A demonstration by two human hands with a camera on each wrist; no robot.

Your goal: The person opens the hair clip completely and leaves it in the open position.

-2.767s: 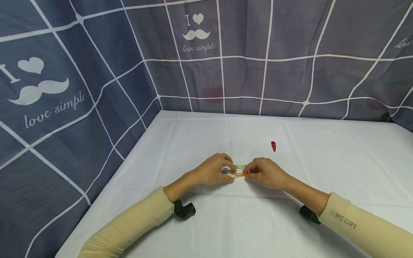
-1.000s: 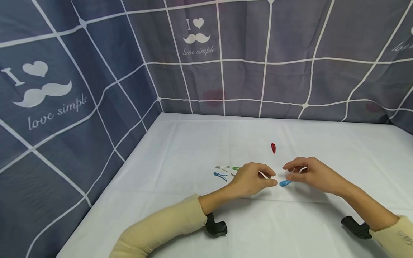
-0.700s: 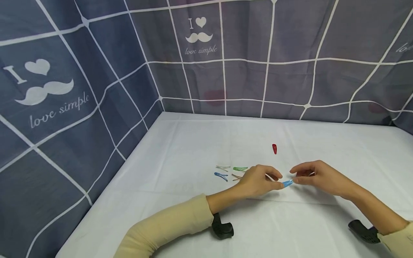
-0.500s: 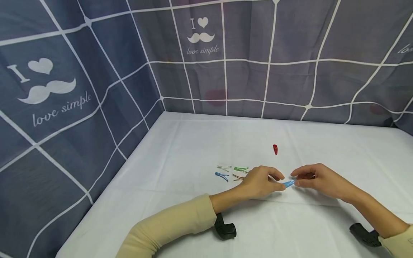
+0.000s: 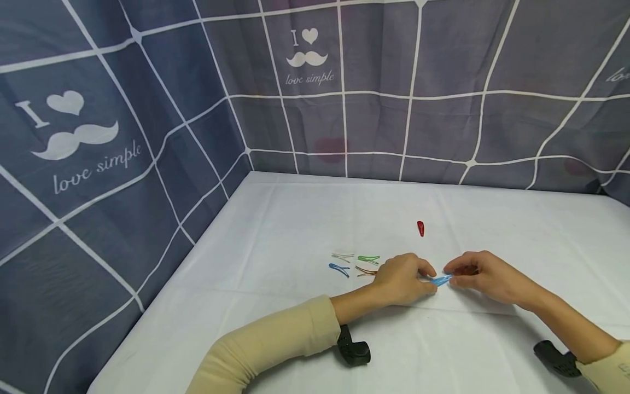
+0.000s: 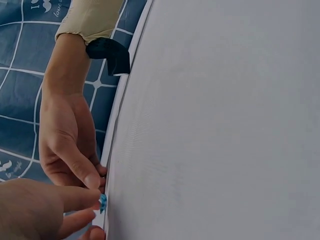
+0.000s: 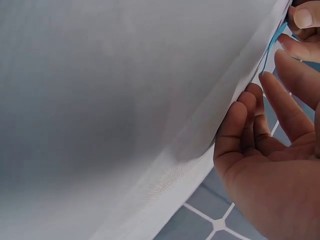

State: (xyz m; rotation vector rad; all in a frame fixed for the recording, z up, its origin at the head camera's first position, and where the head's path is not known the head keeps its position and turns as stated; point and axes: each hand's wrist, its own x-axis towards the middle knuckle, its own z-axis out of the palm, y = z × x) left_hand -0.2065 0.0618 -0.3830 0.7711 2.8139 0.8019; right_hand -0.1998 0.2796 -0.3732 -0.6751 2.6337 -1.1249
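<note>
Between my hands is a light blue snap hair clip [image 5: 441, 280]. My left hand [image 5: 403, 279] pinches one end of it between thumb and fingers. At the other end, the fingertips of my right hand [image 5: 492, 276] hold the clip lightly. In the right wrist view, a thin prong of the light blue clip [image 7: 272, 44] runs down to the index fingertip of my right hand [image 7: 280, 160]. The left wrist view shows just a small piece of the clip [image 6: 103, 203] at the left fingertips; the rest is hidden.
Left of my hands lie a blue hair clip [image 5: 339, 268], a silvery clip [image 5: 343, 256], a green clip [image 5: 368, 259] and a brown-orange clip [image 5: 366, 271], all with spread prongs. A red clip [image 5: 420, 228] lies farther back on the white-covered table [image 5: 295, 219]. Checked fabric [image 5: 374, 126] hangs behind.
Both hands moved right from an orange clip to the light blue one. My left hand then took hold of its near end. During the last half second the hands have barely shifted.
</note>
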